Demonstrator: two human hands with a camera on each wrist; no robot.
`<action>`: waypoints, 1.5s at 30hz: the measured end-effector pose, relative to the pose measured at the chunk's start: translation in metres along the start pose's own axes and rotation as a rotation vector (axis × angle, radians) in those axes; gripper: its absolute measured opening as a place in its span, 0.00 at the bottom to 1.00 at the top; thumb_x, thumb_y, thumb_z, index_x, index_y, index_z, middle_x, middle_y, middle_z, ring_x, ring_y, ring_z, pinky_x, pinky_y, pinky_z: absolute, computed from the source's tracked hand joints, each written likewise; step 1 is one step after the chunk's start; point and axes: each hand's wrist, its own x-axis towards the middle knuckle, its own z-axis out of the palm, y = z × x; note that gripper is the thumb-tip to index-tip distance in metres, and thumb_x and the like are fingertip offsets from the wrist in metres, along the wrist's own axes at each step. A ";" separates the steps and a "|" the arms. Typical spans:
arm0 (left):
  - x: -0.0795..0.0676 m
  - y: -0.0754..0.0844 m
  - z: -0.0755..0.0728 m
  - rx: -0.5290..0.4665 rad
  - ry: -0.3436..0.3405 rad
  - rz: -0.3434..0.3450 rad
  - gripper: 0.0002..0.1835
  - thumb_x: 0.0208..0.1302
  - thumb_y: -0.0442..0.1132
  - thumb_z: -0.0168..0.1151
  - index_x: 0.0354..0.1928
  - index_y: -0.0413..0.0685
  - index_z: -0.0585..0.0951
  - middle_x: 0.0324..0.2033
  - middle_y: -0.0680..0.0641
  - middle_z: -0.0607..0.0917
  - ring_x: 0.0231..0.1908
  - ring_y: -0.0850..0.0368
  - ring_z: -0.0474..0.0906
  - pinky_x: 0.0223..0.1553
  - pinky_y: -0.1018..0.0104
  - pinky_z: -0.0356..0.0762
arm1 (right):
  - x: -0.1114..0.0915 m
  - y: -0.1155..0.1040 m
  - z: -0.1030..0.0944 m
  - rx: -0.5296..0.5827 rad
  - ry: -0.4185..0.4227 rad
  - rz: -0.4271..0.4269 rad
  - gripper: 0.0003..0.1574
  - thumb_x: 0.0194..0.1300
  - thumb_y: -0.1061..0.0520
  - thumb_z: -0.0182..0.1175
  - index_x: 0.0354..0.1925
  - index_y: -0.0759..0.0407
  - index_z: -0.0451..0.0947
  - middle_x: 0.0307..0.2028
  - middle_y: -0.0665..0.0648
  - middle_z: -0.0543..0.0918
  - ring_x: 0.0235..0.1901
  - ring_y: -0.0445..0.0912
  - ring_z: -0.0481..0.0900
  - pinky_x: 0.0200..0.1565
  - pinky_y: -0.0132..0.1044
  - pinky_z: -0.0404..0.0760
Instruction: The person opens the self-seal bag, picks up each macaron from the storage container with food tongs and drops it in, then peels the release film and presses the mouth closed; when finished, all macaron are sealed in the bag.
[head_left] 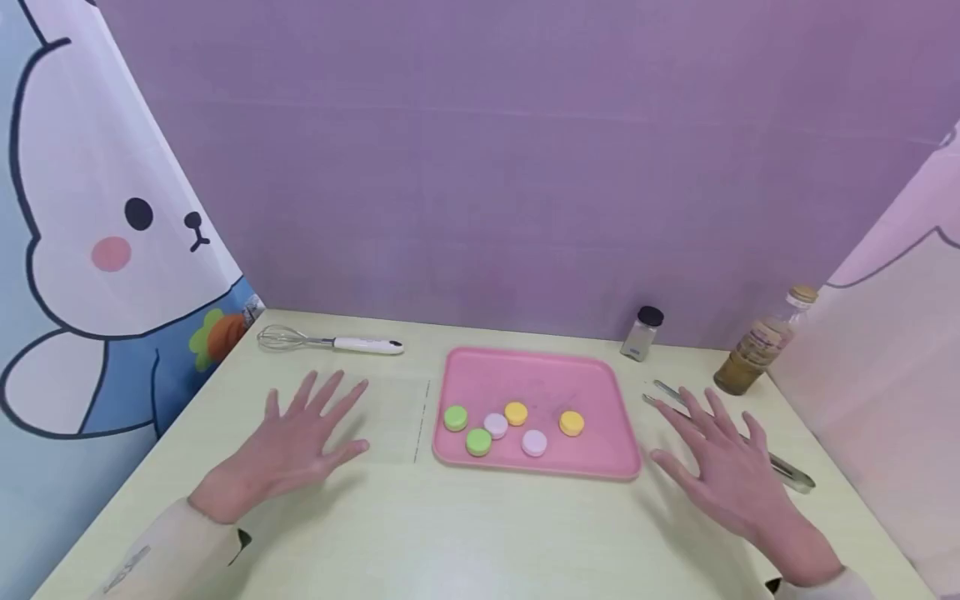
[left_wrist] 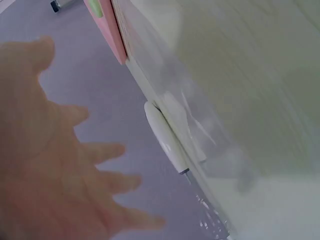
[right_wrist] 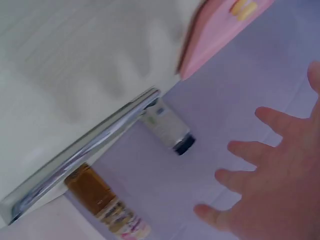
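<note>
My left hand (head_left: 292, 443) hovers with fingers spread over the table's left side, holding nothing. Just beyond it lies a whisk (head_left: 367, 345) with a white handle and wire loops. My right hand (head_left: 731, 479) is also spread and holds nothing; it hangs above metal tongs (head_left: 795, 475) and partly hides them. Between the hands sits a pink tray (head_left: 525, 367). On it are several macarons: a green macaron (head_left: 455, 418), a second green one, two lilac ones and two yellow ones. In the right wrist view the tongs (right_wrist: 90, 150) lie apart from the fingers.
A clear plastic sheet (head_left: 393, 417) lies flat left of the tray. Behind the tray's right corner stands a small shaker (head_left: 641, 335) with a black cap. A corked bottle (head_left: 757, 346) of brown contents stands at the back right. A purple wall (head_left: 480, 208) borders the table's back.
</note>
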 end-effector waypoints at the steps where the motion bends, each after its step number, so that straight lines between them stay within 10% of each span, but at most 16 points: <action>1: 0.000 -0.001 0.001 -0.008 0.000 0.024 0.38 0.73 0.63 0.52 0.77 0.51 0.64 0.72 0.34 0.64 0.71 0.28 0.56 0.57 0.18 0.55 | 0.002 -0.003 -0.001 0.002 0.011 -0.011 0.42 0.69 0.34 0.60 0.76 0.41 0.63 0.74 0.62 0.63 0.75 0.63 0.52 0.61 0.76 0.50; 6: 0.007 -0.007 0.007 -0.061 0.031 0.138 0.22 0.72 0.41 0.62 0.63 0.37 0.78 0.58 0.33 0.79 0.57 0.36 0.77 0.52 0.39 0.77 | 0.016 -0.022 -0.006 0.039 0.122 -0.093 0.37 0.62 0.42 0.70 0.65 0.54 0.76 0.59 0.61 0.80 0.59 0.62 0.75 0.51 0.65 0.70; 15: 0.031 -0.008 0.011 -0.133 0.015 0.189 0.18 0.66 0.31 0.67 0.57 0.35 0.80 0.54 0.38 0.83 0.54 0.41 0.80 0.56 0.47 0.77 | 0.046 -0.066 0.002 0.155 0.201 -0.248 0.24 0.62 0.49 0.69 0.53 0.58 0.85 0.49 0.59 0.85 0.49 0.58 0.82 0.50 0.58 0.78; 45: 0.052 -0.017 0.029 -0.322 -0.139 0.064 0.25 0.67 0.33 0.66 0.63 0.29 0.75 0.64 0.32 0.75 0.65 0.34 0.69 0.67 0.42 0.63 | 0.151 -0.227 0.071 0.389 -0.237 -0.326 0.28 0.69 0.48 0.66 0.59 0.64 0.80 0.50 0.57 0.82 0.50 0.47 0.78 0.55 0.40 0.79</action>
